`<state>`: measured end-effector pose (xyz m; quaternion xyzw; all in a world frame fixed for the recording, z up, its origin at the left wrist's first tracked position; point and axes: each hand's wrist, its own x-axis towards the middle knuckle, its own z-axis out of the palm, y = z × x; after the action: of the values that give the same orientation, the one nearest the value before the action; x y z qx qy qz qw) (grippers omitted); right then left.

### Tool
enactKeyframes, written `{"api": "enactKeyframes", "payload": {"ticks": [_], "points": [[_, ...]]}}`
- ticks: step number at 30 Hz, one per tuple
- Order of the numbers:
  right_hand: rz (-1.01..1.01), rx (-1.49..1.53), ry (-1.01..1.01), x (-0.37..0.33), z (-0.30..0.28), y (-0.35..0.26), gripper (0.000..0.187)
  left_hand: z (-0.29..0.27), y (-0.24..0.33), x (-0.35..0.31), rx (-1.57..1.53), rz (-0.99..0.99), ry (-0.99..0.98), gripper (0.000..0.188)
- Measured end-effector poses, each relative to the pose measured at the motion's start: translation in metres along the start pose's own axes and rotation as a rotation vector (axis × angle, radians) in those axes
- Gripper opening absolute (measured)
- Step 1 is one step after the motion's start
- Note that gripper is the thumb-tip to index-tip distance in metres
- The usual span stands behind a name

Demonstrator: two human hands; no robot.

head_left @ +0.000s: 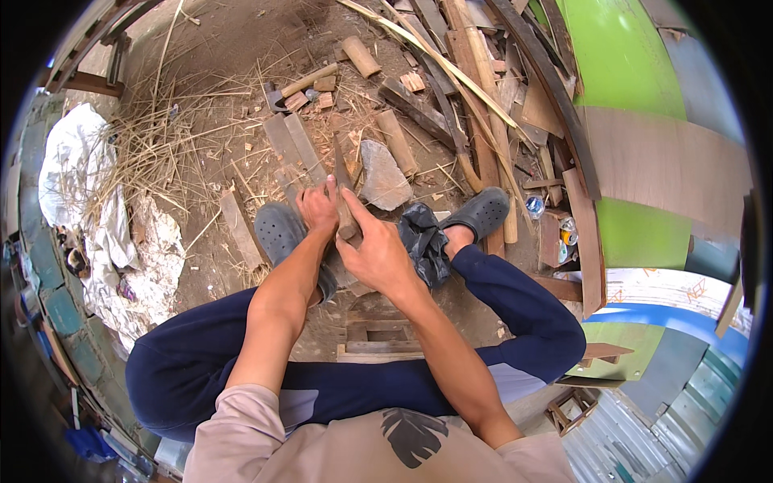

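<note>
Between my lower legs, a knife with a dark, narrow blade [340, 154] and a wooden handle points away from me. My right hand [377, 251] grips its handle, index finger stretched along the side and thumb near the butt. Close on its left, my left hand [319, 209] is closed, its thumb up against the knife; what its curled fingers hold is hidden. Just beyond it, flat wooden pieces [299, 146] lie on the dirt. A flat grey stone [385, 175] rests to the right of the blade.
A wooden-handled tool with a dark head [275, 98] lies among cut blocks farther off. Long boards and poles [483, 105] are piled at right. Straw litters the left ground beside white sacking [76, 173]. A black plastic bag [427, 245] sits by my right clog [481, 213].
</note>
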<state>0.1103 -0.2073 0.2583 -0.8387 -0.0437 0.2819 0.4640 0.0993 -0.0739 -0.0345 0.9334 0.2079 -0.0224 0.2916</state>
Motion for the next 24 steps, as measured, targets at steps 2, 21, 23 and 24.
{"api": "enactKeyframes", "payload": {"ticks": [2, 21, 23, 24], "points": [[0.045, 0.019, -0.02, -0.013, -0.006, -0.002, 0.065, -0.006, 0.009, -0.002, 0.002, -0.026, -0.012, 0.062], [-0.093, 0.158, 0.091, -0.099, -0.03, -0.024, 0.063, -0.022, 0.033, 0.001, 0.046, -0.05, 0.006, 0.061], [-0.091, 0.086, 0.085, -0.072, -0.019, -0.011, 0.063, -0.02, 0.028, 0.001, 0.04, -0.042, -0.022, 0.06], [-0.054, 0.066, 0.078, -0.029, -0.01, 0.0, 0.063, -0.019, 0.023, 0.001, 0.013, -0.015, 0.002, 0.06]]}}
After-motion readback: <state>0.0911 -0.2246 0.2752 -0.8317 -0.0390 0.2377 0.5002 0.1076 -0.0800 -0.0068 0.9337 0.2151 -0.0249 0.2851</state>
